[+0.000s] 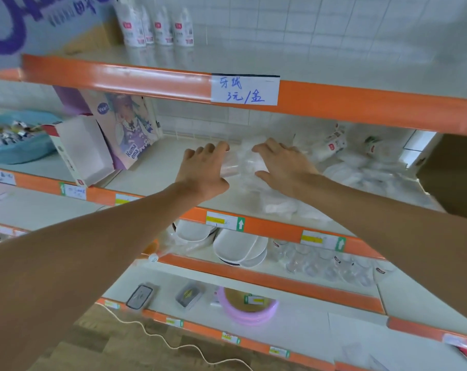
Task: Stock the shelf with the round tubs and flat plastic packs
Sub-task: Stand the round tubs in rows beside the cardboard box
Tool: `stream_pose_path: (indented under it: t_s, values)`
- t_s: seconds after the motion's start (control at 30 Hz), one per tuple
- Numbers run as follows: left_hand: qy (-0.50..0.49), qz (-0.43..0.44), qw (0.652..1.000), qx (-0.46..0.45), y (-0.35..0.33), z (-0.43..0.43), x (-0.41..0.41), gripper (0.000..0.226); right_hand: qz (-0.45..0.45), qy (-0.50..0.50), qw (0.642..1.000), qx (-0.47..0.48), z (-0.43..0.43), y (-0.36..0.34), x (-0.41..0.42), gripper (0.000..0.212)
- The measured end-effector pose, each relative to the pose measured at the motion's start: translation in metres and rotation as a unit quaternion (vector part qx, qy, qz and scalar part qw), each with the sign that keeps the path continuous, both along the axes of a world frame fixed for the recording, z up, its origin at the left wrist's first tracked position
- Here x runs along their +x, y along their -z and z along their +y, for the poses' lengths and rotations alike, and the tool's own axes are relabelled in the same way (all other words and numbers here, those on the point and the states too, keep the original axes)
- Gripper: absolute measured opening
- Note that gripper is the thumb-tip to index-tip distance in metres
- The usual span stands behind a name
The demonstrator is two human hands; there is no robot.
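Fingers (213, 149) of the left hand (202, 170) curl over the left end of a clear plastic pack (243, 163), thumb low at its near side; right hand (283, 164) mirrors it, fingers (269, 145) arched over the right end, thumb tucked under; the pack is held between both palms at centre frame, on or just above the shelf board (157, 167); can't tell if it touches.

Open room: bare board to the left of the hands, running to the open white box (82, 151) and purple box (130, 124) at centre left; more bare board behind the hands, up to the tiled back wall.

Right of centre: heap of clear packs (360, 172) lies close by the right wrist; brown carton (451, 170) closes off the far-right end.

Edges: orange front lip (267, 226) runs under both forearms; upper orange rail (146, 79) w/ handwritten label (244, 89) overhangs above the hands, fair gap between rail and knuckles.
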State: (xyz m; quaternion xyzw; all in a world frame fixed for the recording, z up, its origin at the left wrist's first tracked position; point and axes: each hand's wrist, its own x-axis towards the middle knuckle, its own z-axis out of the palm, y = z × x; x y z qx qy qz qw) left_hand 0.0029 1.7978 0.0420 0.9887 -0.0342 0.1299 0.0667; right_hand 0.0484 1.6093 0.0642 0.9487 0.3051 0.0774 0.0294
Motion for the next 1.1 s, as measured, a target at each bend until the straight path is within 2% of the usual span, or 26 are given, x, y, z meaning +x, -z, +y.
stream_pose_path:
  t_s: [0.63, 0.9, 1.1]
  values:
    - [0.095, -0.032, 0.993, 0.068, -0.023, 0.081, -0.066, 0.061, -0.033, 0.001, 0.999, -0.006, 0.053, -0.013, -0.084, 0.055]
    - [0.145, -0.034, 0.985, 0.092, -0.086, 0.12, -0.082, 0.065, -0.04, 0.022, 0.999, 0.005, 0.079, -0.06, -0.121, 0.055]
    - [0.181, -0.071, 0.975, 0.104, -0.135, 0.15, -0.083, 0.061, -0.072, 0.027, 0.997, 0.012, 0.094, -0.098, -0.133, 0.053]
